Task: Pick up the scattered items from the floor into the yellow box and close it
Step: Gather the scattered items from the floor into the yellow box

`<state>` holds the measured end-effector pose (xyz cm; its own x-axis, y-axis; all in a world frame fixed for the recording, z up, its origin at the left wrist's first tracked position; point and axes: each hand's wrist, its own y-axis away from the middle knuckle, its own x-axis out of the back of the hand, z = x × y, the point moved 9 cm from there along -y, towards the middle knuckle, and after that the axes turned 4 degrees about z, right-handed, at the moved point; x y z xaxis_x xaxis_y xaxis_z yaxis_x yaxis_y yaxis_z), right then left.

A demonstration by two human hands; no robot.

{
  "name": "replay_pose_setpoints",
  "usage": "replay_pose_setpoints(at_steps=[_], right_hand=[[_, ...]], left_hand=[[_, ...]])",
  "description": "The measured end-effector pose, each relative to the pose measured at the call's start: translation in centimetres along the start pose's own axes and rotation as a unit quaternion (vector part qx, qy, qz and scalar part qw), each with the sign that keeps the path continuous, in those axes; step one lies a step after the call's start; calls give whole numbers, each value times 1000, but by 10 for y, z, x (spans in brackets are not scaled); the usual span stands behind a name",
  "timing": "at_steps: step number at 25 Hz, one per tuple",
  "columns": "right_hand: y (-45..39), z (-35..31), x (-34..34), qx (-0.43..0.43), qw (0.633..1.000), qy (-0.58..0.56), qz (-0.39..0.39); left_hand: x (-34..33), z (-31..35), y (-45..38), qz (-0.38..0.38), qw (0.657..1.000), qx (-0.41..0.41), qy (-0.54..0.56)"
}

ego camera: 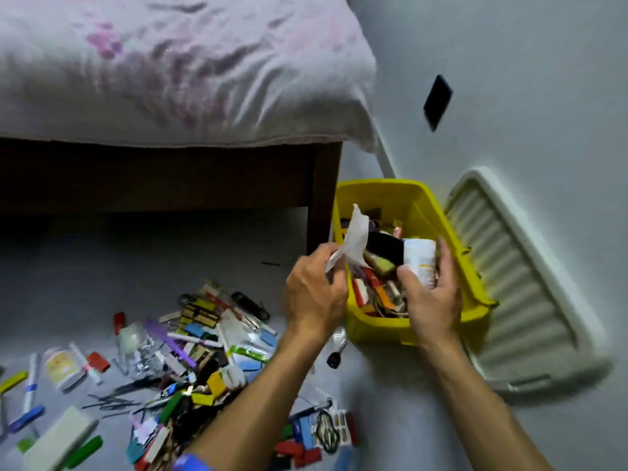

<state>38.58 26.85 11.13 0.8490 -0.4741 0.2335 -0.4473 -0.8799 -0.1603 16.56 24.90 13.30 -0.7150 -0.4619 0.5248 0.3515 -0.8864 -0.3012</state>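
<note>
While both arms reach forward, we see the left hand (314, 294) over the near left rim of the yellow box (475, 280), its fingers (334, 283) pinched on a crumpled white paper (355, 237) that stands up above the box's left wall. Right hand (433, 294) sits over the box's near half; its fingers (445, 256) and thumb are curled round a white bottle (421, 258) with a dark cap (385, 248), held on its side, cap pointing left, above the contents.

Box stands open on the floor (85, 266), just beside the bed's dark wooden leg (324, 195). Inside lies a jumble of small packets, too blurred to name. The pale ribbed lid (516, 283) leans to the right of the box, against the wall (509, 79), touching or nearly touching the box's right side; we cannot tell which.

Scattered items (190, 351) still cover the floor to the left of the arms: coloured flat blocks, pens, a purple stick, dark thin rods, a round white pot (63, 367), a white block (59, 436) at lower left. A spoon (338, 338) and a small dark object lie just beside the box's near left corner. More small pieces (316, 433) lie between the two forearms.

Bed (170, 69) with pinkish flowered sheet fills the upper left. A dark rectangle (437, 102) is on the wall.
</note>
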Motion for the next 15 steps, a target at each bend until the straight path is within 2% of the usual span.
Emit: replay_pose_setpoints(at_steps=[2, 3, 4, 5, 6, 7, 9, 10, 11, 13, 14, 15], right_hand=[[-20, -4, 20, 65, 994, 67, 48], [-24, -5, 20, 97, 989, 96, 55], [-28, -2, 15, 123, 982, 135, 41], [-32, 6, 1, 141, 970, 199, -5], [-33, 20, -19, 150, 943, 285, -79], [-30, 43, -40, 147, 900, 375, -169], [-15, 90, -72, 120, 792, 497, -333], [-11, 105, -80, 93, 752, 524, -389], [-9, 115, -86, 57, 730, 526, -432], [-7, 118, -93, 2, 735, 488, -470], [-7, 112, -92, 15, 754, 479, -449], [-9, 100, -89, 53, 788, 474, -389]], left_hand=[[-47, 30, -13, -42, 987, -79, -132], [-79, 31, -14, -117, 961, -119, -220], [-112, 20, -9, -225, 919, -134, -294], [-137, 0, 1, -333, 874, -114, -336], [-151, -20, 14, -409, 842, -86, -342], [-158, -36, 23, -445, 830, -74, -327], [-157, -45, 25, -433, 854, -112, -265], [-151, -42, 23, -417, 873, -134, -215], [-144, -39, 23, -405, 889, -144, -160], [-125, -36, 24, -381, 906, -155, -94], [-114, -36, 25, -362, 914, -161, -84], [-103, -39, 26, -339, 925, -154, -79]])
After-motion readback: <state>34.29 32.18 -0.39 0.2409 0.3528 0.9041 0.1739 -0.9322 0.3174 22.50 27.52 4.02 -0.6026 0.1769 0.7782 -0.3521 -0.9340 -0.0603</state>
